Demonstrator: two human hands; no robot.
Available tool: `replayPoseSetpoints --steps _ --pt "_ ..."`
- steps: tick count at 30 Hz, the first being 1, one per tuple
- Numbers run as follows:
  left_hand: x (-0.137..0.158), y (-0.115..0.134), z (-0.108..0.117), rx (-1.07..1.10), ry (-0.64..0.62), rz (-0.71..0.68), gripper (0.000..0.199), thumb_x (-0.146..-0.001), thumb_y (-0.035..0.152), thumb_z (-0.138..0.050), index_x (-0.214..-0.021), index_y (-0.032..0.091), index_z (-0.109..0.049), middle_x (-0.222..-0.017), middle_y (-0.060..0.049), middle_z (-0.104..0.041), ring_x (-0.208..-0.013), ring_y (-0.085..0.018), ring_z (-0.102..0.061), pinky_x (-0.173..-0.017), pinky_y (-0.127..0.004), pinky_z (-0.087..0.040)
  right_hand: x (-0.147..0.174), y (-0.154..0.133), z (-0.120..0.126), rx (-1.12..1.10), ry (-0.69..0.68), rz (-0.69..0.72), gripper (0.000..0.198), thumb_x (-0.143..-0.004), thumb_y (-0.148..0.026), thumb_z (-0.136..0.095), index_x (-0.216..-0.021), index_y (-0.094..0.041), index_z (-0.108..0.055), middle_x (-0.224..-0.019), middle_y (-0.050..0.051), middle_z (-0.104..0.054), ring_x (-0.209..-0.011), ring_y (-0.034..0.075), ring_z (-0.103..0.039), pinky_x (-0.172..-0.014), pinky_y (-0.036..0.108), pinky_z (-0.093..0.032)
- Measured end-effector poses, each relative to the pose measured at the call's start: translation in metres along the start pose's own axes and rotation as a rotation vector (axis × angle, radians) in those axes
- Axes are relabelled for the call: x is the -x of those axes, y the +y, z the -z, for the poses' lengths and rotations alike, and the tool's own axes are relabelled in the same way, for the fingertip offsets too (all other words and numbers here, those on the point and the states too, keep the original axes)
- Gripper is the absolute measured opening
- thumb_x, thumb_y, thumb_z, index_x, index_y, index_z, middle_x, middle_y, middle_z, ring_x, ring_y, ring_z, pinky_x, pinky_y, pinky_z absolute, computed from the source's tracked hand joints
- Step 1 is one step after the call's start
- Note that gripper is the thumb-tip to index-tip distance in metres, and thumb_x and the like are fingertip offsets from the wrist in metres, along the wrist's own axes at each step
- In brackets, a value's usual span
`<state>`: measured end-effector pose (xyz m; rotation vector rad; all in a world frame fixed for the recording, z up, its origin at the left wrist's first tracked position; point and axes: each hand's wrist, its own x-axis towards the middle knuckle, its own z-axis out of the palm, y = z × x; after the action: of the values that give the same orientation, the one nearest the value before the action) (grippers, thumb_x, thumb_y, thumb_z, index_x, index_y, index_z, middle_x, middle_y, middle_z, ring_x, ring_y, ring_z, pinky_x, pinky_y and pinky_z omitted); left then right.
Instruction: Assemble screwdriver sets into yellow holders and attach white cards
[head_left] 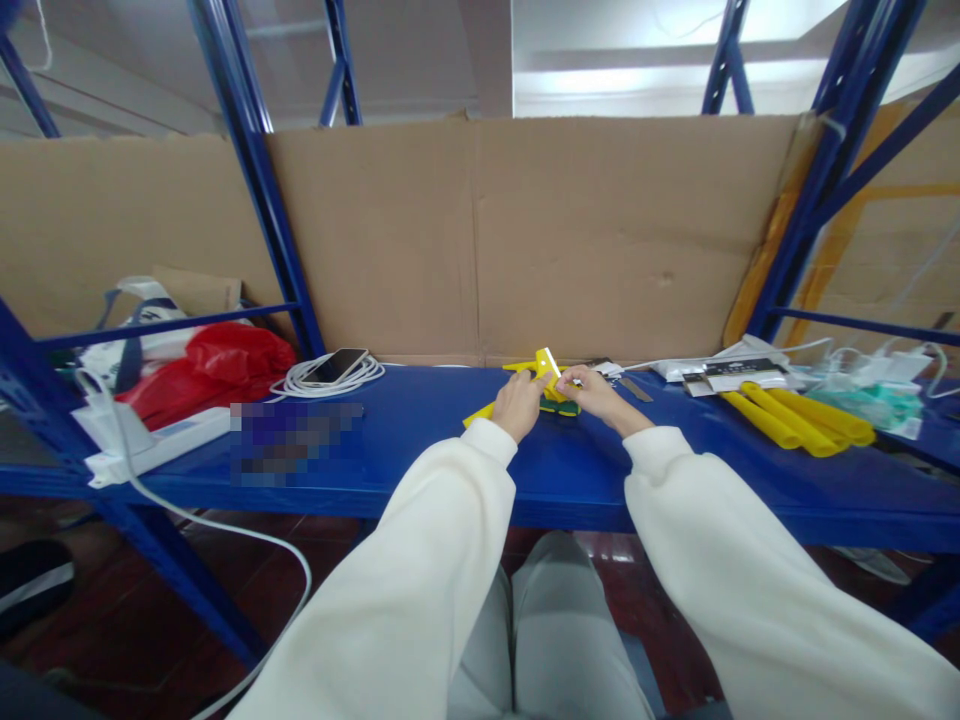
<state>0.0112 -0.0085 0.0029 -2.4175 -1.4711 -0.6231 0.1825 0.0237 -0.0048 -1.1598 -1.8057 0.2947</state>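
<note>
A yellow scraper head [543, 362] with a pale, straight edge is tilted up between my hands at the middle of the shelf. My left hand [517, 402] grips it from the left, fingers curled over its lower part. From the right, my right hand [596, 393] pinches at its side with thumb and fingertips; any small part in that pinch is hidden. Under the hands lies a dark green and yellow piece [560, 408]. Another yellow strip [480, 414] pokes out left of my left hand. A flat grey metal blade [636, 389] rests right of my right hand.
Several yellow tubes [799, 420] lie at the right beside white and black packets [739, 374]. A phone [337, 366] sits on a coiled white cable [296, 380] at the left, near a white power strip [180, 440] and red bag [225, 365]. Cardboard [600, 240] closes the back.
</note>
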Motion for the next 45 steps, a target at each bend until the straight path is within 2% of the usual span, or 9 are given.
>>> replayPoseSetpoints --steps 10,23,28,33,35,40,45 --pt "0.003 0.004 0.008 0.001 -0.043 0.019 0.045 -0.098 0.021 -0.042 -0.141 0.028 -0.053 -0.118 -0.012 -0.062 -0.112 -0.023 -0.06 -0.092 -0.032 -0.048 0.001 0.0 -0.002 0.048 0.008 0.007 0.012 -0.074 -0.027 -0.062 -0.063 -0.021 -0.062 -0.08 0.004 -0.066 -0.088 0.022 -0.06 -0.09 0.038 -0.044" --pt "0.003 0.002 0.007 0.033 -0.013 0.019 0.044 -0.097 0.021 -0.045 -0.139 0.028 -0.056 -0.117 -0.012 -0.063 -0.112 -0.023 -0.06 -0.093 -0.033 -0.049 0.002 -0.003 -0.001 0.041 0.001 0.006 0.013 -0.072 -0.029 -0.064 -0.062 -0.021 -0.06 -0.078 0.003 -0.064 -0.087 0.022 -0.059 -0.089 0.038 -0.045" --pt "0.002 0.002 0.005 0.036 0.003 0.014 0.044 -0.098 0.021 -0.044 -0.14 0.028 -0.055 -0.115 -0.011 -0.063 -0.111 -0.022 -0.06 -0.092 -0.03 -0.048 0.002 0.001 -0.003 -0.065 0.045 -0.047 0.012 -0.071 -0.031 -0.065 -0.069 -0.021 -0.058 -0.082 0.002 -0.064 -0.086 0.02 -0.059 -0.087 0.037 -0.047" --pt "0.0 0.001 0.004 0.042 0.039 0.065 0.045 -0.099 0.022 -0.042 -0.143 0.024 -0.052 -0.113 -0.012 -0.064 -0.106 -0.021 -0.062 -0.091 -0.029 -0.048 -0.002 0.002 -0.005 -0.263 0.176 -0.148 0.021 -0.069 -0.035 -0.069 -0.079 -0.021 -0.057 -0.088 0.003 -0.066 -0.085 0.017 -0.059 -0.083 0.034 -0.049" --pt "0.0 0.0 0.004 0.057 0.067 0.078 0.045 -0.099 0.022 -0.041 -0.143 0.023 -0.052 -0.114 -0.012 -0.063 -0.107 -0.02 -0.062 -0.091 -0.029 -0.048 -0.002 0.0 -0.003 -0.294 0.149 -0.172 0.023 -0.068 -0.037 -0.071 -0.077 -0.02 -0.059 -0.085 0.003 -0.067 -0.083 0.018 -0.06 -0.082 0.033 -0.049" --pt "0.0 -0.002 0.004 0.08 0.108 0.095 0.045 -0.099 0.022 -0.042 -0.142 0.024 -0.053 -0.116 -0.012 -0.063 -0.107 -0.019 -0.062 -0.092 -0.028 -0.048 0.002 -0.007 0.002 -0.266 -0.055 -0.201 0.034 -0.068 -0.051 -0.071 -0.069 -0.017 -0.067 -0.071 0.003 -0.067 -0.072 0.018 -0.059 -0.071 0.031 -0.048" --pt "0.001 -0.003 0.006 0.081 0.121 0.126 0.045 -0.099 0.024 -0.041 -0.143 0.024 -0.052 -0.11 -0.011 -0.063 -0.103 -0.02 -0.063 -0.088 -0.027 -0.048 0.004 -0.009 0.001 -0.356 -0.073 -0.218 0.037 -0.07 -0.055 -0.069 -0.073 -0.018 -0.069 -0.074 0.004 -0.069 -0.072 0.018 -0.061 -0.068 0.03 -0.048"
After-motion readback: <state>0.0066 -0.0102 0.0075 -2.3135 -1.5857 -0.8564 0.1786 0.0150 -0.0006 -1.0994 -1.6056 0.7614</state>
